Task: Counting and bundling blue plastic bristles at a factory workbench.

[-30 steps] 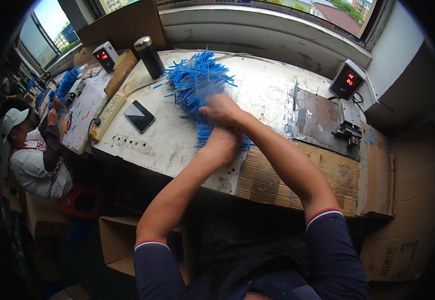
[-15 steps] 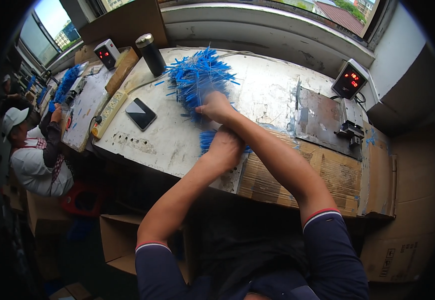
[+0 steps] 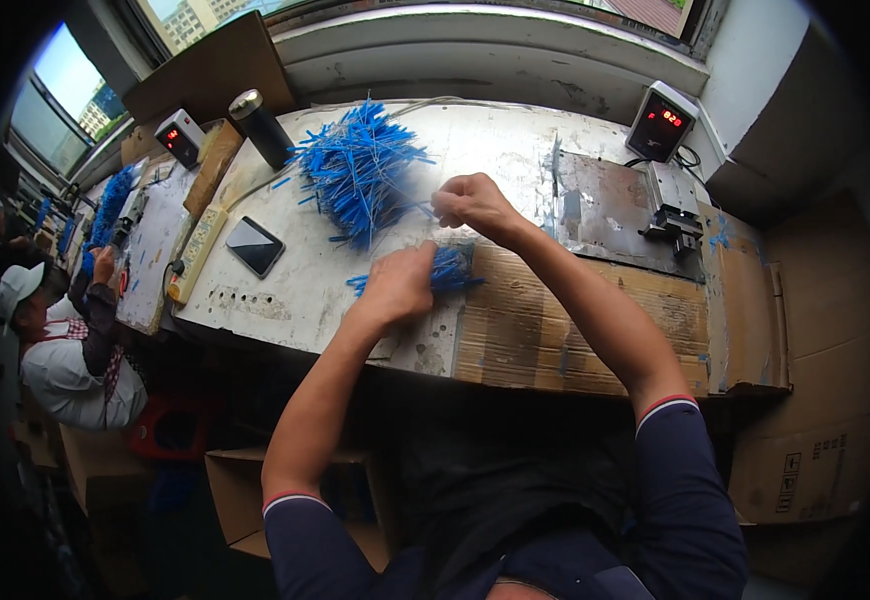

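Observation:
A big loose pile of thin blue strips [image 3: 357,172] lies on the worn white bench [image 3: 285,290]. My right hand [image 3: 473,203] is closed just right of the pile, pinching a few blue strips drawn from it. My left hand [image 3: 399,284] rests nearer me, closed on a small bundle of blue strips [image 3: 447,270] that pokes out on both sides of it. The bundle lies at the edge of a cardboard sheet [image 3: 585,325].
A dark phone [image 3: 254,246], a beige power strip [image 3: 193,254] and a black metal flask [image 3: 259,126] lie left of the pile. A metal plate [image 3: 605,212] with a small press and a red-digit counter [image 3: 661,120] sit to the right. A seated person in a cap [image 3: 50,335] works at far left.
My right hand has pulled back from the big pile toward the right with a few strips. My left hand stays on the small bundle near the bench's front.

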`<state>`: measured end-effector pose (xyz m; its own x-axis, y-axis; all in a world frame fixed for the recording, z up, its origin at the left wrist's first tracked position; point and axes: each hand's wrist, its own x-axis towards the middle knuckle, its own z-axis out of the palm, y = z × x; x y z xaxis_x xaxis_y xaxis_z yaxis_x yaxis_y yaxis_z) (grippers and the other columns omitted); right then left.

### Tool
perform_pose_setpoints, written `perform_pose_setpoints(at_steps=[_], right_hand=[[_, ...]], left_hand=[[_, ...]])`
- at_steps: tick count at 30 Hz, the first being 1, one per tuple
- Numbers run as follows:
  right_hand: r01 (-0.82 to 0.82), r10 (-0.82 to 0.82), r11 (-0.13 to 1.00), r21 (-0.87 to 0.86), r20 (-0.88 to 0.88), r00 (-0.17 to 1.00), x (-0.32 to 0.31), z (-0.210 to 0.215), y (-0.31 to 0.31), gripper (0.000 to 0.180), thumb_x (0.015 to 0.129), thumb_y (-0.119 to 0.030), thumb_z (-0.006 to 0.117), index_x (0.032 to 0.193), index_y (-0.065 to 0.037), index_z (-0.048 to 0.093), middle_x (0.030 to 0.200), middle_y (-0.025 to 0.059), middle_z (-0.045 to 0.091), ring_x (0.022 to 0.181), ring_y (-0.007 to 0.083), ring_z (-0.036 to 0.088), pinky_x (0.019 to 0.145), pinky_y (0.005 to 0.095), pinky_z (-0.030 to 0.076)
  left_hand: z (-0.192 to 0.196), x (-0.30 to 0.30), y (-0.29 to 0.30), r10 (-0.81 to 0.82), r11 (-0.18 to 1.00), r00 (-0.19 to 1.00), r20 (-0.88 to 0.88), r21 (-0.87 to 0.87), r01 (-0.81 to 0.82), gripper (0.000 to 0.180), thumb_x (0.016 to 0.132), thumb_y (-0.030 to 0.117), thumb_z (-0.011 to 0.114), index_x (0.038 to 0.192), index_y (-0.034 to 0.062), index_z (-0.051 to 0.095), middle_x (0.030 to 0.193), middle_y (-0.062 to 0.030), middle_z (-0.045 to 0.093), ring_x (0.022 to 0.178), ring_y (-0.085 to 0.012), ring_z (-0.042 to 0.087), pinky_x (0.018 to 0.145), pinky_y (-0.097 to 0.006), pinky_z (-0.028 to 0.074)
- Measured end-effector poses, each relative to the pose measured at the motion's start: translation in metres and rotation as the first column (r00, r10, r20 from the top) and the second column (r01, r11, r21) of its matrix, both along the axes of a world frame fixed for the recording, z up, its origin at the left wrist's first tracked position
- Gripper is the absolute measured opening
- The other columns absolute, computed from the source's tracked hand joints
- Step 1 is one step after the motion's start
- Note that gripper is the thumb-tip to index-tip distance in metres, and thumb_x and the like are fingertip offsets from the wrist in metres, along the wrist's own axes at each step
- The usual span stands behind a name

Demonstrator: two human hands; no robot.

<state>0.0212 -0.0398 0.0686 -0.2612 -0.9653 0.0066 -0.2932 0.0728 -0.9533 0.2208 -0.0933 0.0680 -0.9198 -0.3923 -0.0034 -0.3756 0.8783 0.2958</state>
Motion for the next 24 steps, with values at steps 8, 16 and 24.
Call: perform_pose_setpoints(at_steps=[8, 16, 24], right_hand=[[0.407, -0.363, 0.912, -0.057, 0.351, 0.863, -0.013, -0.037, 0.078, 0.027, 0.104, -0.024, 0.061, 0.096, 0.001, 0.068, 0.086, 0.0077, 0.071, 0.068, 0.0122, 0.068, 0.061, 0.0266, 0.056], [0.481, -0.374, 0.866, -0.132, 0.467, 0.801, -0.008, -0.05, 0.106, 0.024, 0.104, -0.022, 0.063, 0.096, 0.0, 0.068, 0.084, 0.0056, 0.07, 0.066, 0.0106, 0.067, 0.058, 0.0249, 0.055], [0.418, -0.314, 0.889, -0.186, 0.414, 0.854, 0.009, -0.039, 0.111, 0.031, 0.099, -0.028, 0.069, 0.101, 0.003, 0.07, 0.083, 0.0069, 0.071, 0.065, 0.0102, 0.066, 0.059, 0.0261, 0.054]], left_hand=[[-0.006, 0.002, 0.016, -0.054, 0.995, 0.989, -0.137, -0.094, 0.042, 0.031, 0.079, -0.004, 0.059, 0.108, 0.0017, 0.051, 0.096, -0.0247, 0.065, 0.096, -0.0457, 0.064, 0.085, -0.053, 0.05], [0.003, -0.003, 0.015, 0.167, 0.986, 0.986, -0.029, 0.008, -0.166, 0.04, 0.076, 0.003, 0.066, 0.115, 0.0063, 0.057, 0.096, -0.0211, 0.071, 0.093, -0.0429, 0.069, 0.084, -0.048, 0.053], [0.037, -0.021, 0.007, 0.279, 0.873, 0.874, -0.397, 0.483, -0.059, 0.043, 0.074, -0.001, 0.076, 0.114, 0.0026, 0.061, 0.093, -0.0021, 0.068, 0.081, -0.0126, 0.065, 0.079, -0.027, 0.053]])
